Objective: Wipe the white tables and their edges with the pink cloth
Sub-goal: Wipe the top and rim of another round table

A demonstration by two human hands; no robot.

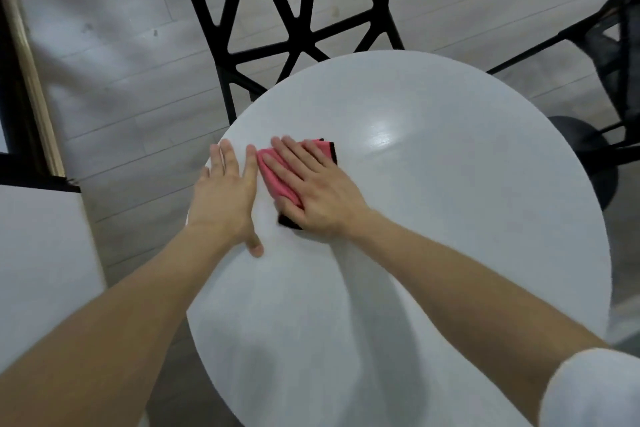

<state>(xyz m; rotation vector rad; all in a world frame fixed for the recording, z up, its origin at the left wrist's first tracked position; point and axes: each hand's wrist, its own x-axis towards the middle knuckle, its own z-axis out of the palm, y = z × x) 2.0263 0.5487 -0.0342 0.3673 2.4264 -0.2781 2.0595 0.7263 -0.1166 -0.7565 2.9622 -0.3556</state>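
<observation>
A round white table [433,218] fills the middle of the head view. A folded pink cloth [273,173] with a black edge lies on its left part. My right hand [311,191] presses flat on the cloth with straight fingers, covering most of it. My left hand [225,194] rests flat on the tabletop just left of the cloth, near the table's left rim, its fingers straight and its thumb spread toward me.
A black open-frame chair [298,21] stands behind the table's far edge. A second black chair [609,45] is at the right, above the table's dark round base [588,163]. Another white surface [38,270] lies at the left over the grey plank floor.
</observation>
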